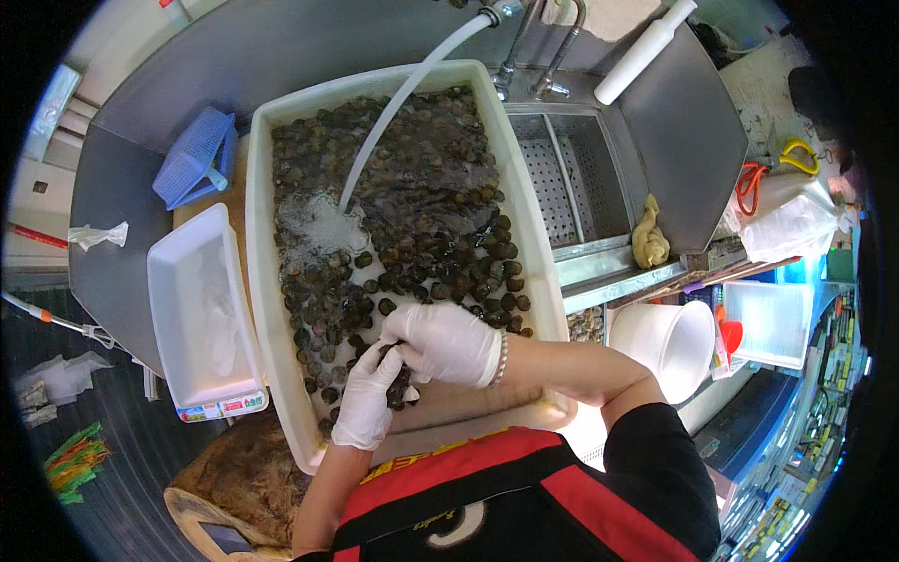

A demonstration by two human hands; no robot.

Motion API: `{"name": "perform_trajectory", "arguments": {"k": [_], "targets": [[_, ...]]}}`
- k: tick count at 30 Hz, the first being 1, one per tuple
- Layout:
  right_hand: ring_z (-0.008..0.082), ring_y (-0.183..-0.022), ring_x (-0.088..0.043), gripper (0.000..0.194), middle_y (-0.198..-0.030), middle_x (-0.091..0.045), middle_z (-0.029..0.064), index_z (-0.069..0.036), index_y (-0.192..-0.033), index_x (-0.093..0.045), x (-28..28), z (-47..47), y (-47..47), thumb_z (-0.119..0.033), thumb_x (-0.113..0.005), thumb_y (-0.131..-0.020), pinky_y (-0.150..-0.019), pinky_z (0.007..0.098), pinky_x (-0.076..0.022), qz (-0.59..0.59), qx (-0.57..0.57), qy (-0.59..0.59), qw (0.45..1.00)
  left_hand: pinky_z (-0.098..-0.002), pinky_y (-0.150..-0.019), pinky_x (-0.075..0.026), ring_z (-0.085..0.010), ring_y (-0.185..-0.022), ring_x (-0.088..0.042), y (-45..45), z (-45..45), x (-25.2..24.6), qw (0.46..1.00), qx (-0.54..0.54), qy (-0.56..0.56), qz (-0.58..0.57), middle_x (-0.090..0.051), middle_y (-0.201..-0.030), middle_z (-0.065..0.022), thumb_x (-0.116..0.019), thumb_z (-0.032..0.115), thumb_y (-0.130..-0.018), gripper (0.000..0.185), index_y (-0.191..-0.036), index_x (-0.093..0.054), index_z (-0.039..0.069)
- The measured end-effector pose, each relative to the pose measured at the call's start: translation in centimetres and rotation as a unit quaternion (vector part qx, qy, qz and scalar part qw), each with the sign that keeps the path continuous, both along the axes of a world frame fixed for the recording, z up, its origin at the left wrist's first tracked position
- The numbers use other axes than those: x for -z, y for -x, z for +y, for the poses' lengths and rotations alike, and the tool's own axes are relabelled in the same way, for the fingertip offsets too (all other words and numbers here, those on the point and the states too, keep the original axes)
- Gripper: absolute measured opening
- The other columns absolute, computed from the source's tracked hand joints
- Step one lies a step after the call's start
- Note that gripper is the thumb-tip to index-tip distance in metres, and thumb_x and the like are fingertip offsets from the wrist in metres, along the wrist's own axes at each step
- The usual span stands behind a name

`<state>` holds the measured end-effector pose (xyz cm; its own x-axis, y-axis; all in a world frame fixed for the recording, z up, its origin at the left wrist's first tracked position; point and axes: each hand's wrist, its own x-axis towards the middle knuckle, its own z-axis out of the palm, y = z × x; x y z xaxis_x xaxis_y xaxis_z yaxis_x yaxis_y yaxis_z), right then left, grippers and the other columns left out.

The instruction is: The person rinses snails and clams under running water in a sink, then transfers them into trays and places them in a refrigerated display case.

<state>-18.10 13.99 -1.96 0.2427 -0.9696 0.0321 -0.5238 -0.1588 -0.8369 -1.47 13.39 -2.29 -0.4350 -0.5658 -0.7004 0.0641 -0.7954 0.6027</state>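
A large white plastic tub (528, 190) lies before me, filled with many dark, rounded snails (449, 270) in shallow water. Both my hands wear thin white gloves and meet over the tub's near end. My left hand (365, 404) is curled around a small clump of dark shells (399, 385); a whitish bit shows at its edge. Bent over it, my right hand (449, 344) has its fingertips drawn together against the left thumb. What the right fingers pinch is hidden. From a pale hose (414, 79), water runs into the tub and foams on the left side.
A white tray (165, 309) and a blue plastic basket (197, 158) stand left of the tub. To the right are a perforated steel sink (541, 175), taps (551, 88), and a white bucket (664, 344). A wooden block (239, 478) sits at the lower left.
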Motion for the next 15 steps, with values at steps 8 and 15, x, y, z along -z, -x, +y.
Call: {"name": "perform_trajectory", "arguments": {"k": [8,15], "targets": [[0.0293,-0.085,-0.063,0.022,-0.091,-0.061,0.0099,-0.009,-0.105,-0.059,-0.8,3.3,-1.3,-0.019,-0.059,-0.084,-0.07,0.0371,-0.0527,0.03,-0.014,0.023,0.999,-0.0246,-0.057,-0.05,-0.0151,-0.076,-0.061,-2.8,1.0,-0.5,1.0,0.024,-0.011,0.011,-0.064,-0.096,-0.0083,-0.05,0.016,-0.096,0.023,-0.112,-0.058,0.001],[0.0293,-0.075,-0.065,0.02,-0.086,-0.064,0.0144,-0.008,-0.103,-0.06,-0.8,7.0,3.5,-0.019,-0.056,-0.087,-0.062,0.0382,-0.0535,0.313,-0.205,-0.137,0.917,-0.0236,-0.053,-0.05,-0.0213,-0.072,-0.062,-7.8,1.4,-0.7,0.993,-0.058,-0.037,0.097,-0.063,-0.102,-0.022,-0.059,0.027,-0.09,0.028,-0.107,-0.058,0.005]]}}
